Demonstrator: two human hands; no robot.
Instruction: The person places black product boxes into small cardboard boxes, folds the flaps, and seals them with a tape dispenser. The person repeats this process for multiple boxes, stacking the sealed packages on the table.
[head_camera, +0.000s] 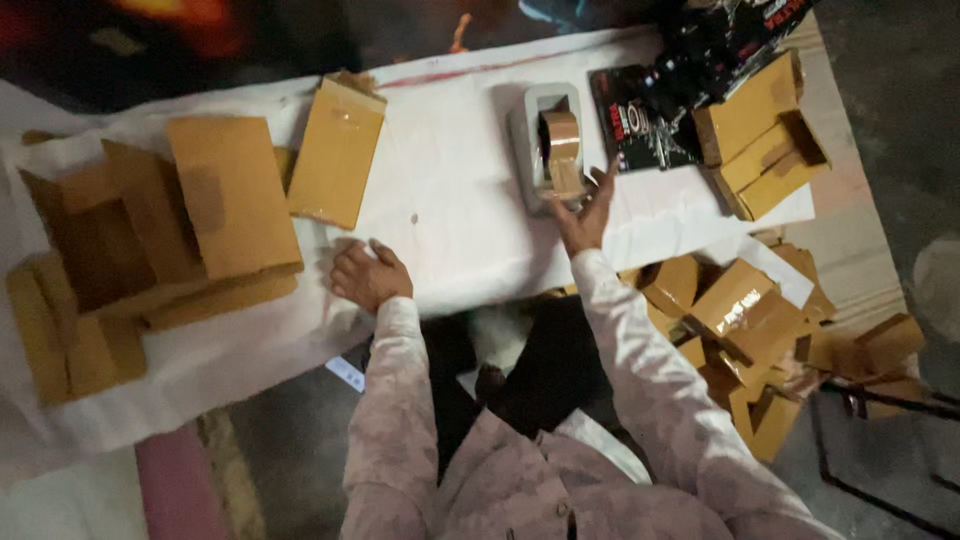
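Gripping nothing, our left hand (368, 274) is lying flat with loose fingers on the white-covered desk (450, 200), just beside the stack of flat brown cardboard boxes (180, 230) at the far left. A little further along, we are seeing a single sealed brown box (335, 150) lying apart from the stack, near the desk's back edge. Moving right, our right hand (585, 215) is reaching up with its fingers spread wide, its fingertips touching the loose end of the brown tape (562, 150) in the grey tape dispenser (535, 140); it is not yet pinching anything. To do this well, in our judgement, we are wanting to pinch the tape end cleanly, draw it out straight and tear it against the cutter, while the left hand is bracing on the desk. Beyond the dispenser, dark printed packages (650, 120) are lying beside more brown boxes (760, 135), and to the far right a heap of folded boxes (740, 330) is piling up below the desk edge.
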